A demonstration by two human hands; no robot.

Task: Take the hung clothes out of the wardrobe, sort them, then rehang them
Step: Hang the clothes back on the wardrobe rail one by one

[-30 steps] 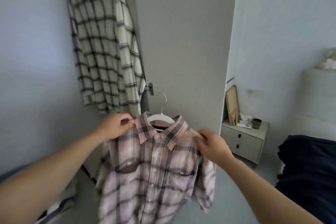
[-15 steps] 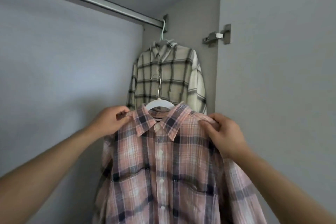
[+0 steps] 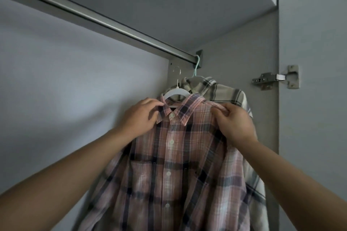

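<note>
A pink plaid shirt (image 3: 174, 170) on a white hanger (image 3: 175, 91) is held up inside the wardrobe. My left hand (image 3: 139, 118) pinches its left shoulder by the collar. My right hand (image 3: 233, 124) pinches the right shoulder. The hanger's metal hook (image 3: 177, 73) sits just below the metal rail (image 3: 105, 22), apart from it. Behind it, a cream plaid shirt (image 3: 231, 95) hangs from the rail's right end on a pale green hanger (image 3: 196, 68).
The wardrobe's back wall (image 3: 75, 99) spreads to the left. Its side panel (image 3: 262, 52) and open door (image 3: 315, 118) with a metal hinge (image 3: 276, 80) stand on the right. A shelf (image 3: 187, 2) lies above the rail.
My view has tilted up from the room into the wardrobe. Both hands have lifted the pink shirt higher, bringing its hook close under the rail beside the cream shirt.
</note>
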